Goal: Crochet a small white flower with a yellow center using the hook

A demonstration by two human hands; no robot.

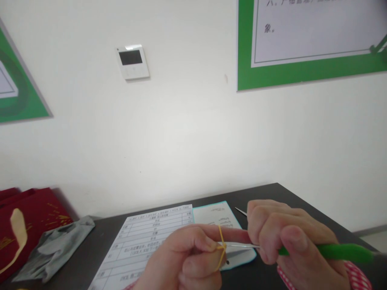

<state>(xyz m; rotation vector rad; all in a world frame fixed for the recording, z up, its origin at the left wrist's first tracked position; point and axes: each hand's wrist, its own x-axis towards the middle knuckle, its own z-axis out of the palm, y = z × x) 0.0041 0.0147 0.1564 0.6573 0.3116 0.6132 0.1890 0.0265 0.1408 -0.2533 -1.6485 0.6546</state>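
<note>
Yellow yarn point(221, 235) loops over the outstretched index finger of my left hand point(193, 253), whose thumb and other fingers pinch it. In my right hand point(290, 237) is a crochet hook with a green handle point(344, 251), gripped by closed fingers. The hook's metal shaft point(242, 245) points left and its tip meets the yarn at my left fingertips. My left index fingertip reaches close to the right hand's fingers.
Below the hands is a dark table point(266, 197) bearing a printed sheet point(121, 257) and a blue-edged card point(217, 211). A thin metal point point(240, 210) shows behind my right hand. Left are a grey cloth point(60, 245) and a red bag point(33, 217). A white wall point(181, 121) rises behind.
</note>
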